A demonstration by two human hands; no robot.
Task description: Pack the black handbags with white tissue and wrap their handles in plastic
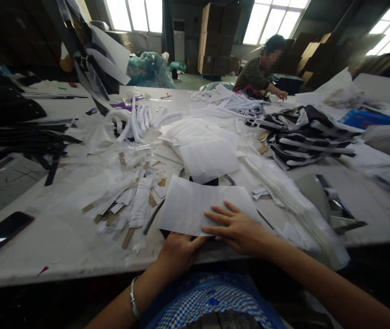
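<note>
A white sheet of thin foam wrap (195, 201) lies on the table (61, 246) right in front of me, covering a dark object whose edge shows beneath. My right hand (237, 228) rests flat on the sheet's near right corner, fingers spread. My left hand (179, 251) sits at the sheet's near edge with its fingers curled under the sheet; what they grip is hidden.
A stack of white foam sheets (205, 146) lies behind. Paper strips and scraps (129, 201) litter the left. A phone (1, 230) lies near left. Black-and-white parts (304, 137) pile at right. Another person (259, 73) works at the far side.
</note>
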